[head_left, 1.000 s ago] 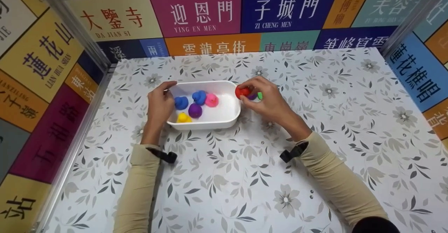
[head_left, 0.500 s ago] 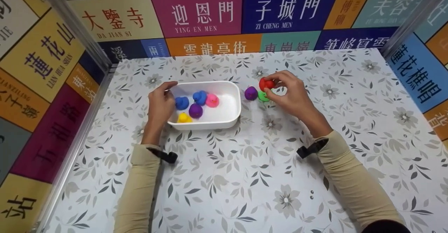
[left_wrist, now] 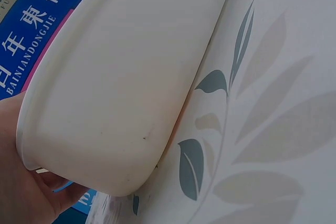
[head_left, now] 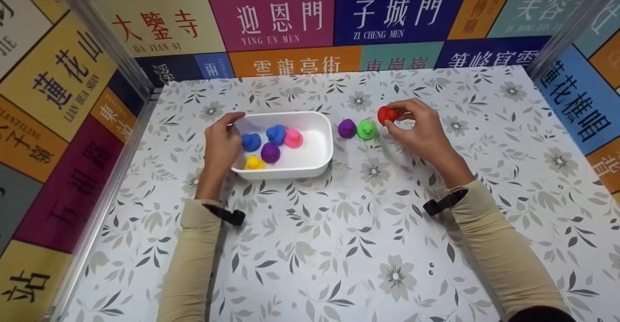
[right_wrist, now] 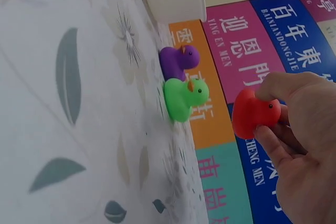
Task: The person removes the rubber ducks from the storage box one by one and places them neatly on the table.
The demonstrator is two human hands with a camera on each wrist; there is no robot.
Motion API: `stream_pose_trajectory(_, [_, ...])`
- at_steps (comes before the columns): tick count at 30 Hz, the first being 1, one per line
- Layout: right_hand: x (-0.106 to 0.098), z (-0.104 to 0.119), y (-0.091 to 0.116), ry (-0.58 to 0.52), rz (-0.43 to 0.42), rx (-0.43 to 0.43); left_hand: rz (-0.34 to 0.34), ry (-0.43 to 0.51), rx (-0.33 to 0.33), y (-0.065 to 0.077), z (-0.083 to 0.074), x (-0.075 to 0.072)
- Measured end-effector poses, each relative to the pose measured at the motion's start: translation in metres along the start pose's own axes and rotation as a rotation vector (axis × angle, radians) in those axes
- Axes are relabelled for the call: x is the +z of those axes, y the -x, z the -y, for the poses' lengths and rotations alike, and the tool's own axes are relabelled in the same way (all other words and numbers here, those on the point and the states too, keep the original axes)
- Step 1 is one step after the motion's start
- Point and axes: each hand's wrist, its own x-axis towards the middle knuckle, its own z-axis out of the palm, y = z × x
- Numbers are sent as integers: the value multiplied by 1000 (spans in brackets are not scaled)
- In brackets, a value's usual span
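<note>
My right hand (head_left: 420, 127) pinches a red rubber duck (head_left: 387, 115) between thumb and fingers. It is held above the table, as the right wrist view also shows. Left of it, a green rubber duck (head_left: 367, 130) and a purple rubber duck (head_left: 347, 128) stand side by side on the tabletop. At the left end of a white plastic tub (head_left: 319, 167), my left hand (head_left: 222, 140) grips the rim. Inside the tub are two blue ducks (head_left: 276, 134), a pink duck (head_left: 293, 138), a purple duck (head_left: 270, 153) and a yellow duck (head_left: 254, 162).
A white table (head_left: 310, 244) with a grey leaf and flower pattern lies under everything. Coloured panels with printed characters (head_left: 271, 19) rise behind it and on both sides. Dark straps (head_left: 225, 214) circle both wrists.
My right hand has carried the red duck rightward from the tub's right edge, past the purple and green ducks, which now show fully. The left hand and the tub have stayed in place.
</note>
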Motion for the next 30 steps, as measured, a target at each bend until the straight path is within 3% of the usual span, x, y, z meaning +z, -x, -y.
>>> stream_pose_trajectory(8, [-5, -7, 2, 22, 27, 71, 11, 3, -9, 0, 0, 0])
stream_pose_trajectory(19, [-1, -17, 1, 58, 133, 130, 13, 12, -4, 1, 0, -2])
stream_pose_trajectory(30, [3, -22, 3, 49, 214, 137, 11, 21, 2, 1, 0, -2])
